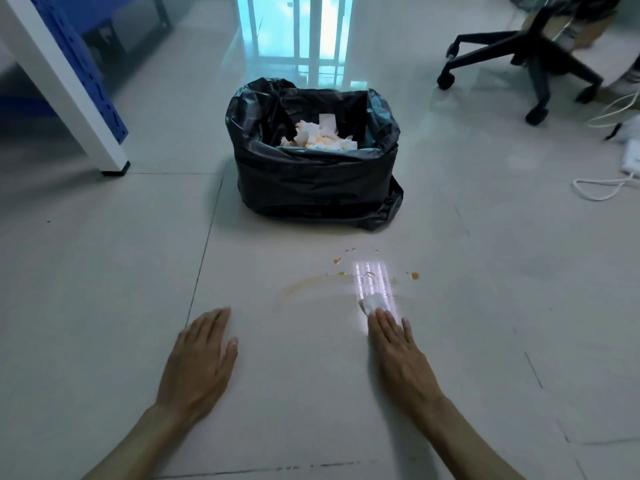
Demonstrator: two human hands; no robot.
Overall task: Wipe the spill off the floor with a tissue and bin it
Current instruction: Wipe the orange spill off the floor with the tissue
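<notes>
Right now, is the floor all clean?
No, orange drops and a smear remain on the floor beyond the tissue under the right hand.

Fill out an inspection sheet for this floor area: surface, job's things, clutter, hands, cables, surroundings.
Surface: pale tiled floor, glossy, with an orange smear and scattered orange drops in front of the bin.
Job's things: white tissue on the floor at the right fingertips; bin lined with a black bag, holding stained tissues.
Clutter: nothing seen beyond the spill.
Hands: left hand flat on the floor, empty; right hand flat, fingertips pressing the tissue, no closed grip.
Cables: white cables on the floor at far right.
Surroundings: office chair base upper right; white table leg and blue panel upper left.
</notes>
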